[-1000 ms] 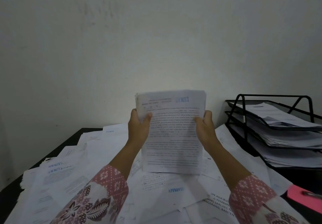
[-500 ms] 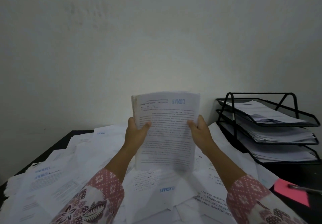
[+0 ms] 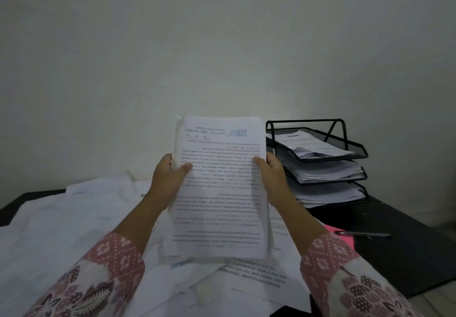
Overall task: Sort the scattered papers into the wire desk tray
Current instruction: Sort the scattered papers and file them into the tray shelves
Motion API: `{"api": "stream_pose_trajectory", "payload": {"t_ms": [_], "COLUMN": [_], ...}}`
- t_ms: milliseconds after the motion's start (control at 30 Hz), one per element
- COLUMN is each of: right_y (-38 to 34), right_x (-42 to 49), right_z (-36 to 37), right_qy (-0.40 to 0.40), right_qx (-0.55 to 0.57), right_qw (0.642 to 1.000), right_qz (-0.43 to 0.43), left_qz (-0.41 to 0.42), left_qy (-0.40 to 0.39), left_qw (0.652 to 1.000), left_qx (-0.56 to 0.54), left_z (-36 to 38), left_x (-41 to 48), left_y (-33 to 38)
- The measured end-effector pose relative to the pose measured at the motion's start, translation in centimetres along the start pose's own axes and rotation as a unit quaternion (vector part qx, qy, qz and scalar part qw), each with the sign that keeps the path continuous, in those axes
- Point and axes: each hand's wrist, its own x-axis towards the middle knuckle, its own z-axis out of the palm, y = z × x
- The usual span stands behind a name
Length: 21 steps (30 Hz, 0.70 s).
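Note:
I hold a stack of printed papers (image 3: 219, 188) upright over the desk, its text upside down with a blue "LUNAS" stamp near the top. My left hand (image 3: 167, 181) grips the stack's left edge, thumb on the front sheet. My right hand (image 3: 271, 176) grips the right edge the same way. The stack's bottom edge meets the scattered papers (image 3: 74, 223) that cover the black desk. The black wire desk tray (image 3: 345, 144) stands at the right, three tiers high, each tier holding papers.
A pink sheet (image 3: 345, 237) with a dark pen (image 3: 365, 234) on it lies on the black desk (image 3: 407, 242) right of my right arm. The pale wall stands close behind. The desk's right corner shows at the lower right.
The view has shifted right, so the tray sits nearer the centre. The stack has come lower, its bottom edge now down on the loose papers. Both hands keep their hold.

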Motion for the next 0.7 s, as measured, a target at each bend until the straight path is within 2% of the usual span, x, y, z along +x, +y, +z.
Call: {"api": "stream_pose_trajectory", "payload": {"t_ms": [133,333,533,700], "right_y": [0.6,3.3,6.0,6.3], "right_x": [0.3,0.0,-0.4,-0.8], "right_z": [-2.1,-5.0,-8.5,-10.8], "right_qy": [0.035,0.047,0.085,0.104], "right_qx": [-0.033,-0.045,-0.055,-0.052], "right_qw": [0.998,0.985,0.957,0.948], "right_qz": [0.050,0.162,0.270,0.295], "left_qz": [-0.031,-0.173,-0.238,-0.231], "left_qy": [-0.055,-0.182,-0.313,-0.337], "left_qw": [0.998,0.968,0.919,0.912], "left_qx": [0.023,0.002,-0.010,0.020], "left_z": [2.5,4.3,5.4,6.9], "left_x": [-0.6,-1.6,-4.0,-4.1], "left_y": [-0.8,-2.8,-4.7,-4.9]}}
